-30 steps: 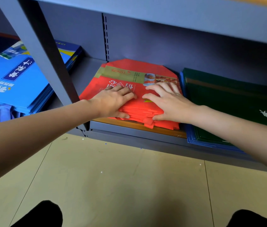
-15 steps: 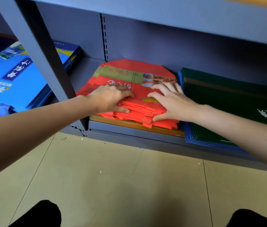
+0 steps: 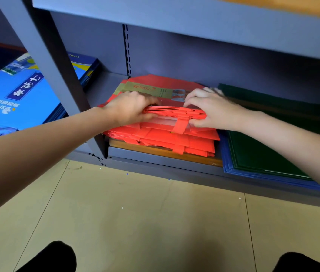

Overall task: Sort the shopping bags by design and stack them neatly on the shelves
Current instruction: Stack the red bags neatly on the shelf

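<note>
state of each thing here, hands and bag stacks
left hand: grips left end of lifted red bags
right hand: grips right end of the same bundle
red bags: upper bundle raised at front edge, the rest flat beneath
green bags: flat stack right of red, untouched
blue bags: flat stack left of post, untouched
shelf: holds the red and green stacks

Flat red shopping bags (image 3: 176, 139) stacked on the bottom shelf (image 3: 161, 157).
</note>
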{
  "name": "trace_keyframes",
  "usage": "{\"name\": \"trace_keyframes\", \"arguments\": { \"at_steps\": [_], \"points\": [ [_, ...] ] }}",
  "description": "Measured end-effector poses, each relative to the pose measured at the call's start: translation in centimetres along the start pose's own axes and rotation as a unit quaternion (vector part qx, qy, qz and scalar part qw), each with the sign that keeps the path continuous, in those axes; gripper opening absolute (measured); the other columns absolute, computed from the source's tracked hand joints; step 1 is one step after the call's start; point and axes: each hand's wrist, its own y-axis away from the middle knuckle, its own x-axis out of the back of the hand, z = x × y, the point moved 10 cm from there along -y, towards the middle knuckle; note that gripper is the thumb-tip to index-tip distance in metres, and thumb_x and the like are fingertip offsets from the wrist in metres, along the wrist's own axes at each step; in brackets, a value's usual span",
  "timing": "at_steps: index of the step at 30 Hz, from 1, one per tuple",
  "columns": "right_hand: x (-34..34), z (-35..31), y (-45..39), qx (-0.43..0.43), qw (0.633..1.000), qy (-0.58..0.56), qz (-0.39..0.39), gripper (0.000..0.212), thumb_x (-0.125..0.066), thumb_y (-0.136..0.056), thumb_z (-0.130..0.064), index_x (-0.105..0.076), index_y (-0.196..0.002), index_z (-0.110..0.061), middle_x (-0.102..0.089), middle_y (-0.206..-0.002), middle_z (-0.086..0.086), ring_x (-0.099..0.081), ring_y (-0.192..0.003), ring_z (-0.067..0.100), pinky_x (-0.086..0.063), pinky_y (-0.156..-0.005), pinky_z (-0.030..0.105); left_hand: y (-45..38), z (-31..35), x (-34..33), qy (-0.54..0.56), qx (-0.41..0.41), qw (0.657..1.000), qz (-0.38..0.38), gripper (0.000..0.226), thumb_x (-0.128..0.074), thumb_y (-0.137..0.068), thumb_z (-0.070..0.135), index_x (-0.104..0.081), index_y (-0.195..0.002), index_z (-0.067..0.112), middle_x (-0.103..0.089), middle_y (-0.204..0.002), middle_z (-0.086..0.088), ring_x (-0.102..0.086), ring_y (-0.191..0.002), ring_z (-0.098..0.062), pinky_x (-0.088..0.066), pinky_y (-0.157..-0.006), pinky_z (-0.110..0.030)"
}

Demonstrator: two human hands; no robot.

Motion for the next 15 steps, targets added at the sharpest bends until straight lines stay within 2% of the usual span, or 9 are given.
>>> {"name": "trace_keyframes", "arguments": {
  "at_steps": [3,5,7,9,13,15],
  "points": [
    [-2.0,-0.1,0.0,-0.029,0.992,-0.076,-0.091,0.074,-0.07,-0.073,-0.05,-0.043,-0.135,-0.021,-0.04,-0.137,0.0,-0.034,-0.129,0.02,-0.025,-0.108,0.03,-0.3,-0.3,-0.3,-0.013,0.001,1.0,-0.004,0.044,-0.05,-0.092,0.041,-0.05,-0.133,0.023,-0.055,-0.132,-0.008,-0.051,-0.119,-0.031,-0.041,-0.097,-0.04],
    [-1.9,-0.2,-0.1,-0.052,0.989,-0.115,-0.074,0.072,-0.069,-0.075,-0.051,-0.044,-0.135,-0.02,-0.043,-0.136,0.001,-0.037,-0.127,0.018,-0.027,-0.101,0.025,-0.3,-0.3,-0.6,-0.026,-0.001,1.0,-0.003,0.044,-0.048,-0.093,0.042,-0.05,-0.132,0.024,-0.055,-0.132,-0.008,-0.051,-0.119,-0.033,-0.041,-0.097,-0.043],
    [-1.4,-0.6,-0.4,-0.06,0.993,-0.092,-0.036,0.064,-0.066,-0.079,-0.05,-0.048,-0.132,-0.019,-0.047,-0.132,0.002,-0.039,-0.126,0.02,-0.028,-0.1,0.027,-0.4,-0.3,-0.8,-0.032,0.001,0.999,-0.003,0.044,-0.047,-0.093,0.043,-0.05,-0.133,0.025,-0.054,-0.132,-0.008,-0.051,-0.119,-0.033,-0.041,-0.097,-0.044],
    [-1.3,-0.9,-0.6,-0.058,0.997,-0.036,-0.026,0.061,-0.065,-0.079,-0.052,-0.05,-0.129,-0.02,-0.05,-0.129,0.002,-0.038,-0.126,0.022,-0.026,-0.104,0.036,-0.4,-0.3,-0.9,-0.032,0.005,0.999,-0.007,0.044,-0.048,-0.092,0.043,-0.049,-0.133,0.026,-0.055,-0.131,-0.007,-0.051,-0.119,-0.031,-0.04,-0.097,-0.042],
    [-3.1,-0.8,0.0,-0.072,0.992,-0.05,-0.089,0.078,-0.068,-0.07,-0.06,-0.041,-0.134,-0.026,-0.044,-0.132,-0.001,-0.032,-0.129,0.022,-0.023,-0.107,0.043,-0.1,0.0,-0.9,-0.012,-0.008,1.0,-0.023,0.045,-0.052,-0.09,0.049,-0.051,-0.129,0.029,-0.058,-0.128,-0.001,-0.053,-0.116,-0.027,-0.04,-0.094,-0.034],
    [-3.9,-1.0,0.3,-0.07,0.992,-0.015,-0.107,0.089,-0.07,-0.067,-0.062,-0.033,-0.139,-0.026,-0.037,-0.137,-0.002,-0.028,-0.131,0.024,-0.018,-0.11,0.047,-0.1,0.1,-1.0,-0.018,-0.014,0.999,-0.027,0.044,-0.052,-0.089,0.05,-0.052,-0.129,0.03,-0.058,-0.128,0.0,-0.054,-0.115,-0.027,-0.041,-0.095,-0.035]
  ]
}}
